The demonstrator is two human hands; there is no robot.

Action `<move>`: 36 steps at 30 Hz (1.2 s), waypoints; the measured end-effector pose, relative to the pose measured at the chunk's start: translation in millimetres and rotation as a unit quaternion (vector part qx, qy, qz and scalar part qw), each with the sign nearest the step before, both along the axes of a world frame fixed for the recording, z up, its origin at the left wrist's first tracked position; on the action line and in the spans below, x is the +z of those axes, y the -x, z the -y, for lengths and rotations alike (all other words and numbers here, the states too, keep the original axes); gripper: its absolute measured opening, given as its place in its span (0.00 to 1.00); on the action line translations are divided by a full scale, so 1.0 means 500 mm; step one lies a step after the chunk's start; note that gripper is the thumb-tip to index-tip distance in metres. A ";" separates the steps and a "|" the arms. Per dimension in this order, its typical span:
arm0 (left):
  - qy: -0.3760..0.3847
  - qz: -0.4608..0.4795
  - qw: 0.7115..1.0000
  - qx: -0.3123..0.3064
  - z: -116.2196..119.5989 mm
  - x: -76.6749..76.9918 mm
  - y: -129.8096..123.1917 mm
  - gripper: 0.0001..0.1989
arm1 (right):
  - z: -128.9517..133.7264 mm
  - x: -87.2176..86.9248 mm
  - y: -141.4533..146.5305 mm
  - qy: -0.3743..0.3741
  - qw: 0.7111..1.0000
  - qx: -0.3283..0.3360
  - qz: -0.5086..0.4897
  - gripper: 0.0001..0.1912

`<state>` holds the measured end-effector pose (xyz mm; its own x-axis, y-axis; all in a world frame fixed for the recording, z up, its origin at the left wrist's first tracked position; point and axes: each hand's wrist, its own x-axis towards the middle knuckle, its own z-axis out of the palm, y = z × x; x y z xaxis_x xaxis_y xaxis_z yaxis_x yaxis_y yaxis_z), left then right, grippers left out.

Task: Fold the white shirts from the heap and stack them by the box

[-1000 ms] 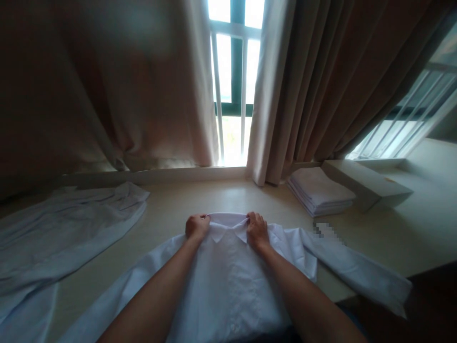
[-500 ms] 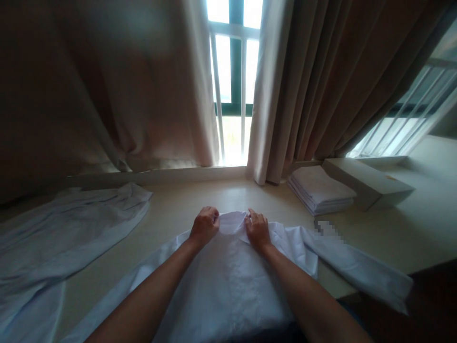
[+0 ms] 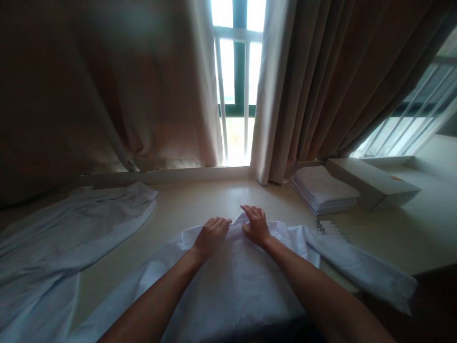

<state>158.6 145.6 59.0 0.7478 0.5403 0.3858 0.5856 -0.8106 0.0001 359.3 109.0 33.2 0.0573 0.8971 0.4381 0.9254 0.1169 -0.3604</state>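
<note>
A white long-sleeved shirt (image 3: 243, 281) lies spread out in front of me, its collar end toward the window. My left hand (image 3: 214, 236) is on the left side of the collar, fingers bent over the cloth and their tips partly hidden. At the collar's right side, my right hand (image 3: 256, 226) grips the fabric between thumb and fingers, and the collar edge rises between both hands. One sleeve (image 3: 371, 271) stretches out to the right and hangs past the table's edge.
Another white garment (image 3: 82, 228) lies loosely on the table (image 3: 200, 195) at left. A stack of folded white cloth (image 3: 324, 188) sits at back right beside a pale box (image 3: 374, 183). Brown curtains (image 3: 160, 95) hang along the barred window (image 3: 235, 90).
My left hand has come nearer and turned inward along the collar. My right hand's fingers have lifted and tilted left, and the collar opening has narrowed into a raised fold.
</note>
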 end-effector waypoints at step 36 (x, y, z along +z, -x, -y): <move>0.172 -0.020 0.941 0.291 -0.084 0.091 0.023 0.14 | -0.049 0.141 -0.039 0.170 0.978 0.013 0.116 0.11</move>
